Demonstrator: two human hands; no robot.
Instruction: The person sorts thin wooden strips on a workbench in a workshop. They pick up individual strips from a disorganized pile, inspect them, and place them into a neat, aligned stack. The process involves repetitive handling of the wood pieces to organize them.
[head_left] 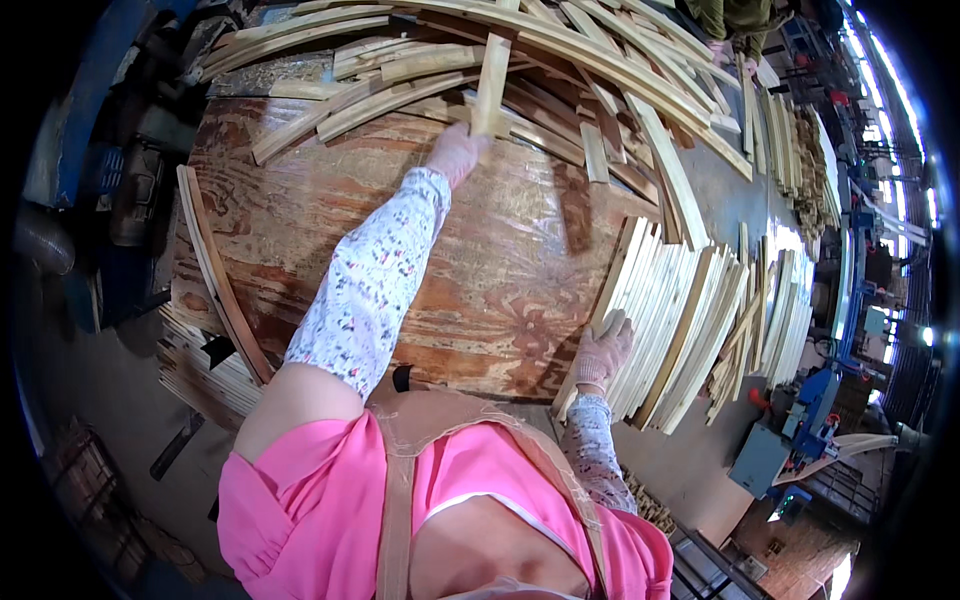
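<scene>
My left hand (457, 153), in a pale glove, reaches to the far side of the plywood table (470, 320). Its fingers are closed on the near end of a light wooden slat (491, 85), which points away from me over the pile of curved wooden strips (420, 75). My right hand (605, 350), gloved too, lies over the near left part of a row of pale wooden strips (665, 320) packed side by side at the table's right edge. Its fingers stretch forward along the tops of these strips.
A curved brown-edged strip (222, 275) lies along the table's left edge, above more stacked strips (205, 365). Another person (735, 20) stands at the far right. More stacked wood (795, 160) and a blue-grey machine (765, 455) are on the right.
</scene>
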